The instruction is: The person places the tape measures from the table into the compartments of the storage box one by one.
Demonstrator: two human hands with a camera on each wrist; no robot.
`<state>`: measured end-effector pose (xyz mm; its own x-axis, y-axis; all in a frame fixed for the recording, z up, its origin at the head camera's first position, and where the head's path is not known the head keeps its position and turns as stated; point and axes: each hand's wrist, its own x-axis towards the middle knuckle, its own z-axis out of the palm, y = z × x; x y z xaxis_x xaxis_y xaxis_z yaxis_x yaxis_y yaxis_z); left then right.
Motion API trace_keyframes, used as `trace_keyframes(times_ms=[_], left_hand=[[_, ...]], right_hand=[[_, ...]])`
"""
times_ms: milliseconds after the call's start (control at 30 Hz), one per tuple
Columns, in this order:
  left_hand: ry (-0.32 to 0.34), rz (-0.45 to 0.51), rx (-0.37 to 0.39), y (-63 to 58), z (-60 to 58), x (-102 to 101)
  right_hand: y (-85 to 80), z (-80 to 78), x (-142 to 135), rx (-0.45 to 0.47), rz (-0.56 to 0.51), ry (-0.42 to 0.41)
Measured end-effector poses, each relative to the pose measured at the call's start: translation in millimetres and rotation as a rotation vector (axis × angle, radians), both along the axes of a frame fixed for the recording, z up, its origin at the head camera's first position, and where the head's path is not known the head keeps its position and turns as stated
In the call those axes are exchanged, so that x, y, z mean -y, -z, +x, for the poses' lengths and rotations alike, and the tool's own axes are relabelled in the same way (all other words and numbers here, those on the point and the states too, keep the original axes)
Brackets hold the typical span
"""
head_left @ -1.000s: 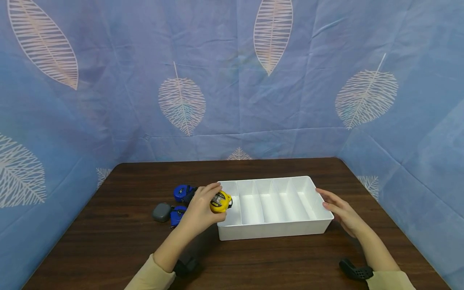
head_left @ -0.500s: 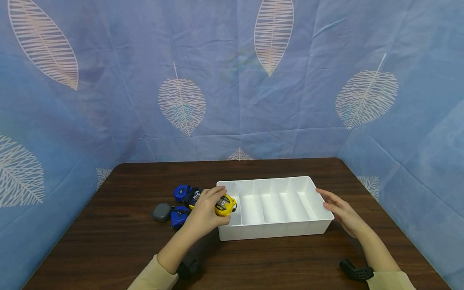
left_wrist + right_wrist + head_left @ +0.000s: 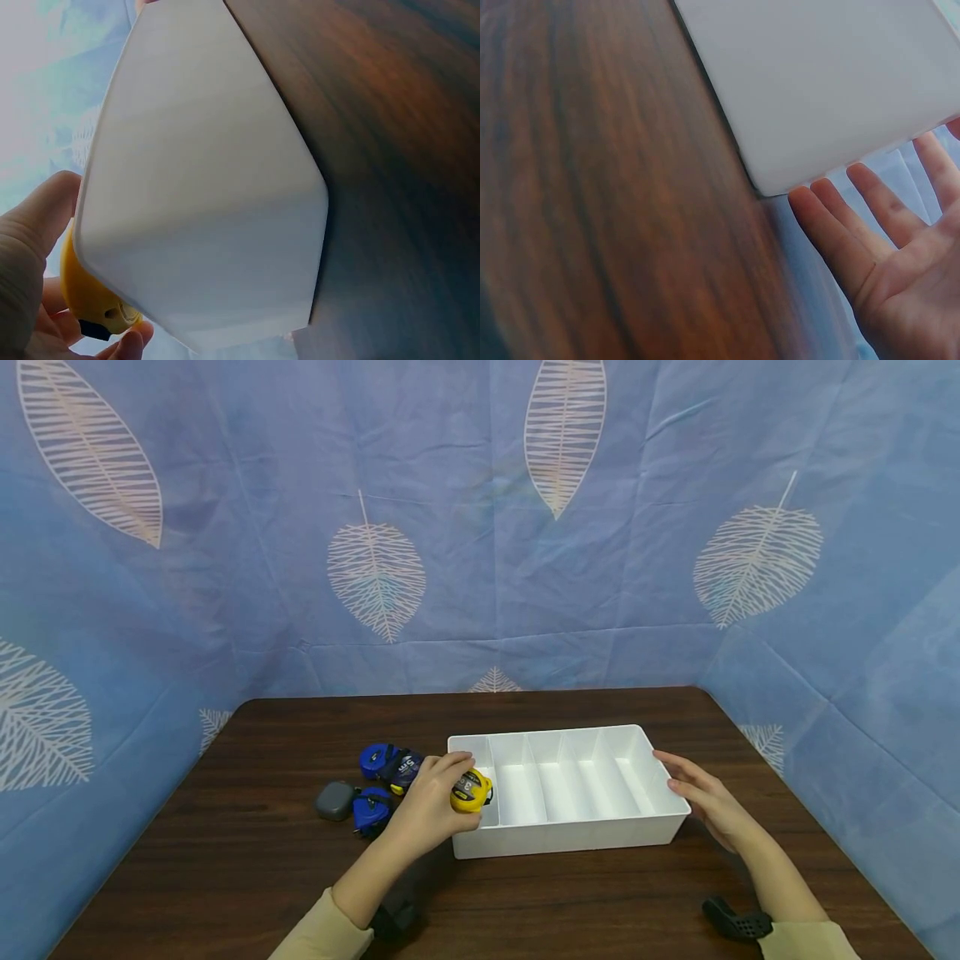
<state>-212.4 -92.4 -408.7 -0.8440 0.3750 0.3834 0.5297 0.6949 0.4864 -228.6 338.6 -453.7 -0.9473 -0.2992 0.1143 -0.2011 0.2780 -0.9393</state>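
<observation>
My left hand (image 3: 429, 800) grips a yellow and black tape measure (image 3: 470, 791) over the leftmost compartment of a white divided tray (image 3: 570, 840). In the left wrist view the yellow case (image 3: 86, 289) shows between thumb and fingers, partly hidden behind the tray's wall. At the tray's right end, my right hand (image 3: 707, 799) rests its fingertips on the outer wall. The right wrist view shows those fingers (image 3: 836, 232) extended along the white side (image 3: 817, 97), apart from one another.
Left of the tray lie two blue and black tape measures, one rear (image 3: 377, 760) and one front (image 3: 371, 810), a black one marked 5m (image 3: 406, 768), and a small grey rounded case (image 3: 335, 799). The dark wooden table (image 3: 225, 860) meets a blue leaf-patterned cloth (image 3: 465, 568).
My left hand has moved right and toward me with the yellow tape measure, bringing it lower over the left compartment. The right hand has stayed at the tray's end.
</observation>
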Motion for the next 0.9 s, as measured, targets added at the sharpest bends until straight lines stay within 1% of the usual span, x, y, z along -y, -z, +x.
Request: trace_keyframes(times_ms=[400, 533, 700, 833, 900], left_hand=[[0.023, 0.01, -0.001, 2.5, -1.0, 1.2], [0.026, -0.014, -0.013, 4.2, -2.3, 1.8], [0.034, -0.041, -0.049, 5.8, -3.6, 2.7], [0.055, -0.056, -0.067, 6.7, -4.8, 3.8], [0.072, -0.063, -0.06, 7.5, -5.6, 4.4]], right_hand=[[-2.3, 0.6, 0.9, 0.016, 0.0, 0.005], [-0.8, 0.2, 0.2, 0.015, -0.004, 0.003], [1.2, -1.3, -1.1, 0.011, -0.01, 0.0], [1.0, -1.5, -1.3, 0.017, -0.007, 0.005], [0.7, -1.2, -1.0, 0.015, -0.001, 0.001]])
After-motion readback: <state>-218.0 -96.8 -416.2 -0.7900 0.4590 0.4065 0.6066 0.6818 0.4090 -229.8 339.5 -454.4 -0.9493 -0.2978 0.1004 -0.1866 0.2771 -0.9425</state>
